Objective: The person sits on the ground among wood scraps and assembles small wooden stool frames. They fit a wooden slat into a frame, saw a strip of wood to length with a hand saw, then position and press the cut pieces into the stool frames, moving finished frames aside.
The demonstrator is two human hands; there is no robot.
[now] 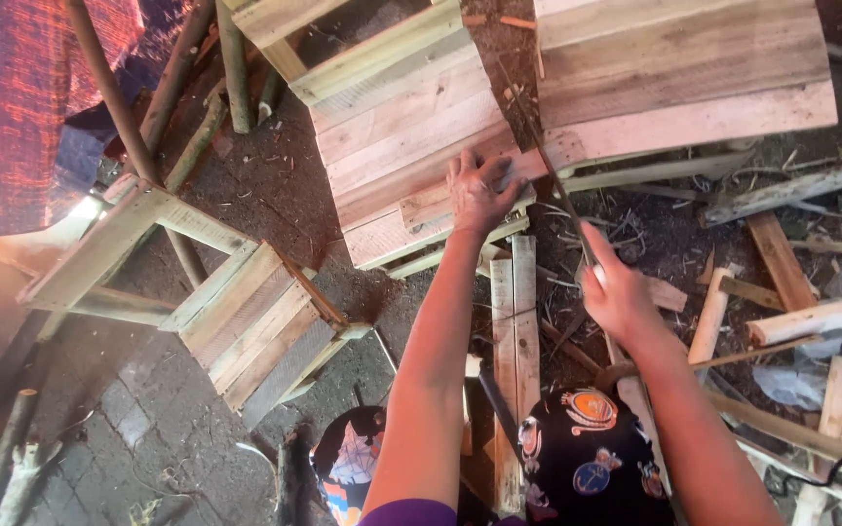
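My left hand presses flat on a short pale wooden board lying on a stack of planks. Gripped in my right hand is the handle of a thin hand saw; its dark blade runs up and left, past the left hand, along the gap between the plank stack and a wider wooden panel. Two narrow slats lie lengthwise between my arms. My knees in dark patterned fabric show at the bottom.
A small wooden pallet-like frame lies at the left on dark paving. Rough poles lean at the upper left by a red-blue patterned cloth. Loose offcuts and sticks litter the ground at the right.
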